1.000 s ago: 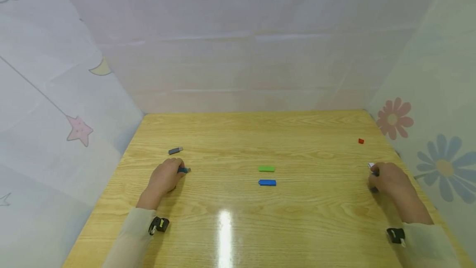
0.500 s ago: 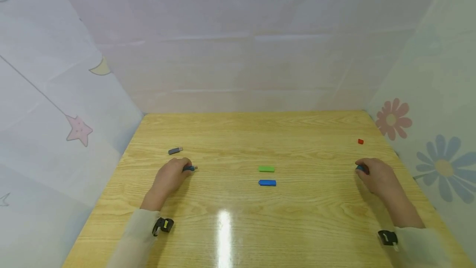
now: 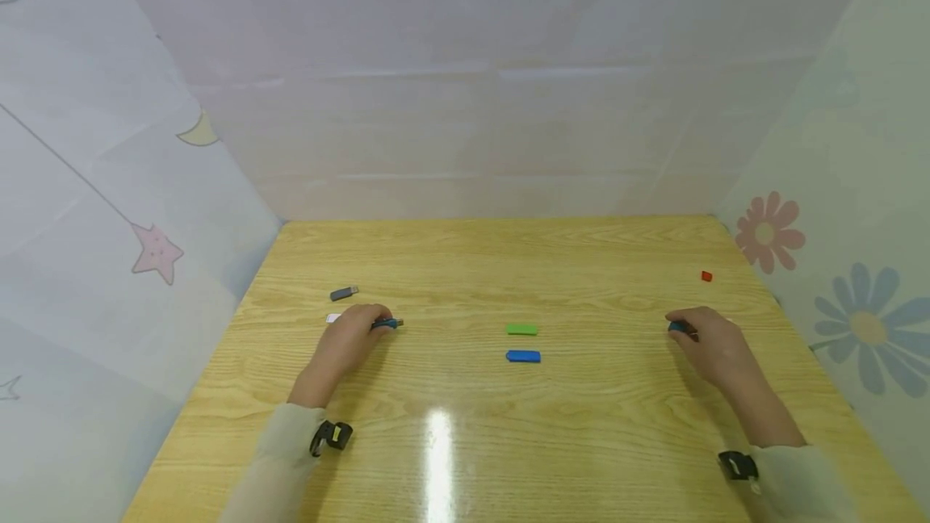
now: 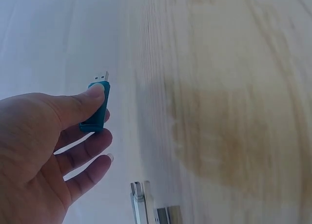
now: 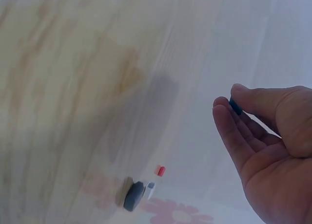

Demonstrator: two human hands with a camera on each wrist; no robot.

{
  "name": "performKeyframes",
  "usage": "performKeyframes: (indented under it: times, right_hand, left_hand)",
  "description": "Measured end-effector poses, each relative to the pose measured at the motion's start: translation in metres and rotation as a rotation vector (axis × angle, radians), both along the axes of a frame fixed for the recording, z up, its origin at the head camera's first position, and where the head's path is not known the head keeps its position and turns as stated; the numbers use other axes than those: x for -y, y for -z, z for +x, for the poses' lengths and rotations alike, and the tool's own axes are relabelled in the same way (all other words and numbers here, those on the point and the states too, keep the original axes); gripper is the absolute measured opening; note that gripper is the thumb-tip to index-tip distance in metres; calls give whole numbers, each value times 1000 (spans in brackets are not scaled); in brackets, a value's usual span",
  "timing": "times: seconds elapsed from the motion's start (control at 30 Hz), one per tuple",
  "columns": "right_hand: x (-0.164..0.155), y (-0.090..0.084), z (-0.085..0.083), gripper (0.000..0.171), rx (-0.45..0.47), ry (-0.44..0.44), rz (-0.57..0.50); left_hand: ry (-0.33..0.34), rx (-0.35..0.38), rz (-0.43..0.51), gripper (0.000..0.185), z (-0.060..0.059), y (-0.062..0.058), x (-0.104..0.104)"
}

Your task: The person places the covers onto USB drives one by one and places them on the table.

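My left hand [image 3: 374,325] pinches a teal USB stick [image 3: 388,323] just above the wooden table [image 3: 465,265], left of centre. In the left wrist view the thumb lies along the teal USB stick [image 4: 96,107], whose metal plug points away from the left hand [image 4: 101,106]. At the right of the table, my right hand [image 3: 686,331] pinches a small dark blue piece [image 3: 679,327]. The right wrist view shows only an edge of the dark blue piece [image 5: 235,106] between thumb and forefinger of the right hand [image 5: 229,104]. A green piece [image 3: 521,329] and a blue piece [image 3: 523,356] lie at the centre, between the hands.
A grey USB stick [image 3: 343,294] and a small white piece [image 3: 333,318] lie behind the left hand. A small red piece [image 3: 706,276] sits near the back right corner. Patterned screens wall the table on three sides.
Both hands have moved inward toward the table's centre, carrying the teal stick and the dark blue piece. The small white piece now shows where the left hand was.
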State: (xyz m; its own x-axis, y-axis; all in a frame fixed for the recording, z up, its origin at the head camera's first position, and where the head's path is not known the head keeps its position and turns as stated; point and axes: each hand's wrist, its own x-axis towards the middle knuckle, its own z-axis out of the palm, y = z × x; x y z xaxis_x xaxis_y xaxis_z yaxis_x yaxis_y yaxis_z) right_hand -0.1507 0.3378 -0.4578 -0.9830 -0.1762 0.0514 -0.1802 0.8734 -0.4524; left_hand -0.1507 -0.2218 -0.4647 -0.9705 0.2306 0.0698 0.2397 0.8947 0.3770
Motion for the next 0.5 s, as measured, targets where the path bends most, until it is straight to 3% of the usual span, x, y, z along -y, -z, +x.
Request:
performKeyframes:
  times: [0.27,0.5]
  right_hand:
    - [11,1,1,36,-19,-11,-76]
    - [19,4,2,30,-77,-19,-133]
  left_hand:
    - [28,13,38,10,-2,0,-13]
    - [44,6,33,9,-5,-1,-23]
